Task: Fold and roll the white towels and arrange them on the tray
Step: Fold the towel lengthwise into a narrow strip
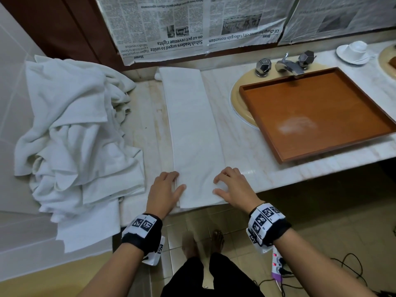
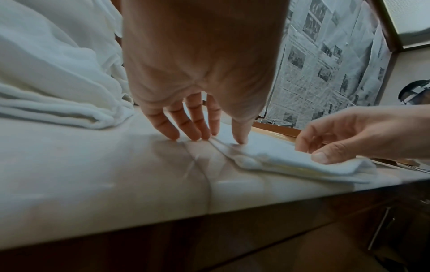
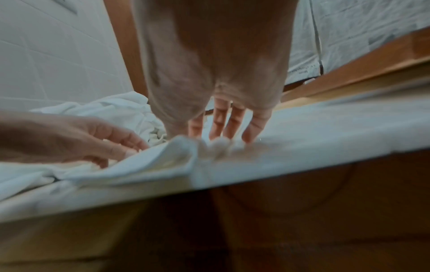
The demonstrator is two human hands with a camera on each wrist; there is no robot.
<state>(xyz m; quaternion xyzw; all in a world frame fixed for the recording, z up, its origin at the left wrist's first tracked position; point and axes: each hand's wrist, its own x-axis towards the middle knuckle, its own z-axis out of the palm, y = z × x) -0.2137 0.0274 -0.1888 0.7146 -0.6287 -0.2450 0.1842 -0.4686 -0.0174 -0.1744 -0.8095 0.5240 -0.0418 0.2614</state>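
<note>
One white terry towel [image 1: 192, 129], folded into a long narrow strip, lies flat down the centre of the pale marble counter [image 1: 240, 133]. At its near end the left hand [image 1: 164, 191] presses with straight fingers, and the right hand [image 1: 232, 188] rests on it with fingers bent (no pinch visible). At right, one rectangular wooden tray [image 1: 317, 116] sits over the sink. A rumpled heap of white towels [image 1: 79, 133] fills the left.

Tray [image 1: 317, 116] right of folded towel [image 1: 192, 129]
</note>
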